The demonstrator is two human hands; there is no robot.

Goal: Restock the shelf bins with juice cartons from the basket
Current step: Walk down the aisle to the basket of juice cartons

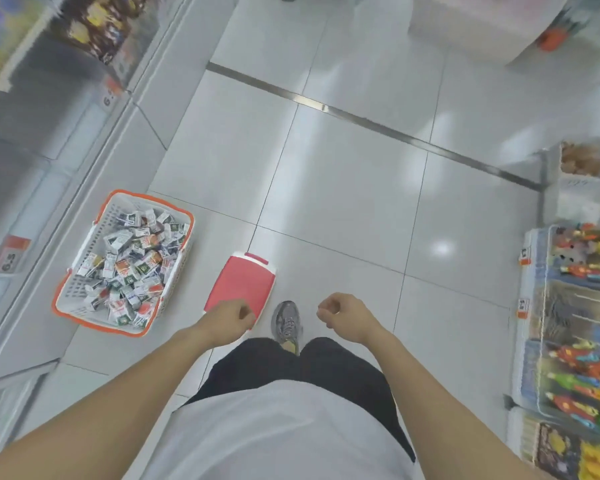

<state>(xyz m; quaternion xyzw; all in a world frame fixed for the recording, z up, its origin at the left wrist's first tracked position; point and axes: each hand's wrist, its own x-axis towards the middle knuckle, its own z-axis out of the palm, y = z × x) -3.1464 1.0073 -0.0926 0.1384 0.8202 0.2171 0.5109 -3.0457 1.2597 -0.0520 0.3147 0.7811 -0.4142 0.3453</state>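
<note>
Both hands hang in front of the body with nothing in them. The left hand has its fingers loosely curled and sits over the near corner of a red stool, though whether it touches the stool cannot be told from this angle. The right hand is curled the same loose way, out over bare floor, apart from everything.

Between the hands a grey shoe points forward, just beside the stool. Further left, the basket stands on the tiles — white mesh with an orange rim — heaped with small cartons lying at all angles. It sits close against the base of the left shelf, whose levels look mostly bare here; two orange price tags show on their edges. The bins themselves are blurred, so I cannot make out which one wants filling. On the right, well apart, a rack of toys lines the aisle.

No carton has been picked up in this view, so the restocking looks barely begun or between trips.

Risks from here: the stool lies right by the foot, and a step toward the basket could catch it. The cartons are jumbled — a hasty grab from the heap may spill neighbours over the rim, or crush one. The blur suggests the head is moving, which would make a reach less sure.
</note>
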